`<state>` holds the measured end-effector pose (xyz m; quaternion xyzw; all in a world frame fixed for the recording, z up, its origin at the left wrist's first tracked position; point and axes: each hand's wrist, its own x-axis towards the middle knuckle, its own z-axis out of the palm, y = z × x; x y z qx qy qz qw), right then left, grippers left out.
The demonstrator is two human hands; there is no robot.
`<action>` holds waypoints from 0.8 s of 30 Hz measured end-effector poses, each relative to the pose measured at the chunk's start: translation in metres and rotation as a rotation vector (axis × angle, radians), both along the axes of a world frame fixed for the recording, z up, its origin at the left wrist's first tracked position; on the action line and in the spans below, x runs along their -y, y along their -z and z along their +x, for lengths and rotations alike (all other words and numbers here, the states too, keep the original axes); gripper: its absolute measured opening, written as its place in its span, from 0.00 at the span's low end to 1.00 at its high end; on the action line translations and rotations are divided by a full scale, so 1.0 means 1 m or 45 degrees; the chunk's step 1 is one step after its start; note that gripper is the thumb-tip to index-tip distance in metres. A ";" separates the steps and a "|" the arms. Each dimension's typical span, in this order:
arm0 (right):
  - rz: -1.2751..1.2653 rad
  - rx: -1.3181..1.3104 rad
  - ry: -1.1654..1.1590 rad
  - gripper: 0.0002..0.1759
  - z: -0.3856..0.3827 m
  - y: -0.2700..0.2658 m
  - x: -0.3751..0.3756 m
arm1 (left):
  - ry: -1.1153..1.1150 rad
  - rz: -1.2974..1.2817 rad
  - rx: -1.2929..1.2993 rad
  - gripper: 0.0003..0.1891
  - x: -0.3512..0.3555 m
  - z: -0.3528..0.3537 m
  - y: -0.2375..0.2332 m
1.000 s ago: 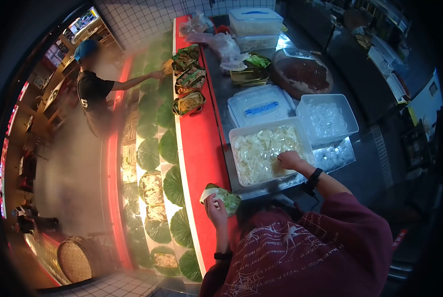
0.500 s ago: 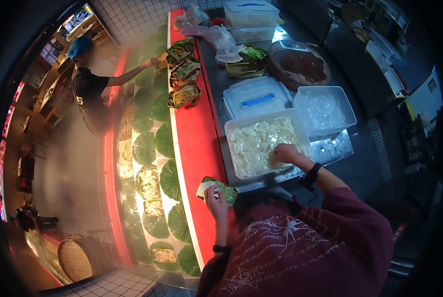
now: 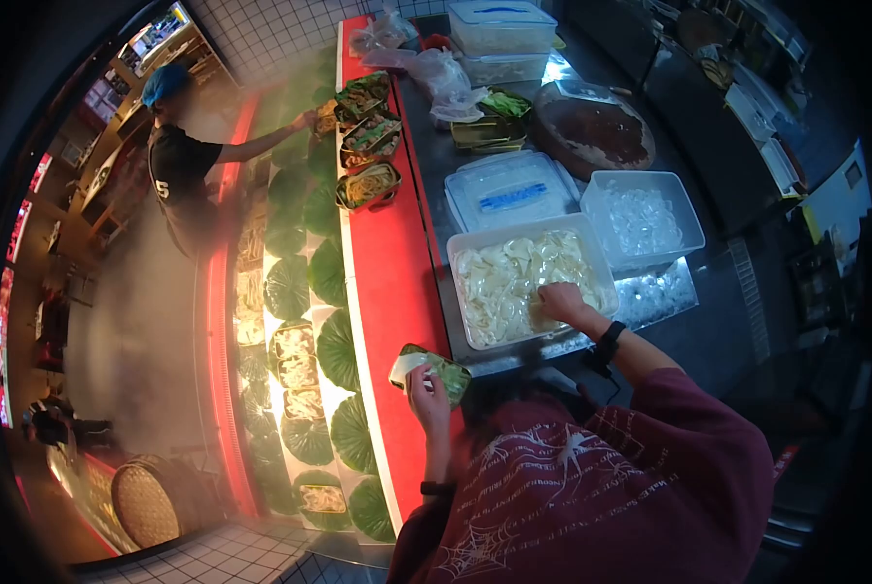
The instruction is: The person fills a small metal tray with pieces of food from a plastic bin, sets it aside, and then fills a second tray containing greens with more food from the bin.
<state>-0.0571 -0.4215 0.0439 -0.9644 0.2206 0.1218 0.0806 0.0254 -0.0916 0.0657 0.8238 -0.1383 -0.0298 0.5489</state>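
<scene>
My left hand point(image 3: 428, 397) is bent over a small leaf-lined tray point(image 3: 452, 378) on the red counter, fingers pinched together. Something pale and flat point(image 3: 408, 364) shows in the tray beside the fingertips; what the fingers grip is hidden. On the right, my right hand point(image 3: 560, 301) is closed like a fist, low over a clear plastic tub point(image 3: 461, 310). Wet white slices point(image 3: 502, 277) fill this tub, and the knuckles overlap them. Whatever the right fingers hold is out of sight.
Behind the tub lies a blue-handled lid point(image 3: 511, 190); a second tub point(image 3: 643, 258) stands to its right. Farther back are a round chopping board point(image 3: 592, 131) and stacked containers point(image 3: 502, 29). Filled trays point(image 3: 368, 185) line the red counter point(image 3: 382, 282). A person point(image 3: 178, 146) reaches across from the left.
The whole view has shifted slightly. Both my hands keep nearly the same places, the left at the small tray and the right in the tub. The other person's arm still reaches to the trays.
</scene>
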 end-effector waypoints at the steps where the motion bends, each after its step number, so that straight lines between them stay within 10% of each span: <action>1: 0.001 -0.004 0.001 0.09 -0.001 0.000 0.001 | 0.001 0.003 -0.026 0.09 0.001 0.000 -0.001; 24: 1.020 0.335 0.121 0.10 -0.004 -0.051 0.037 | 0.161 -0.028 -0.004 0.07 0.029 0.006 -0.006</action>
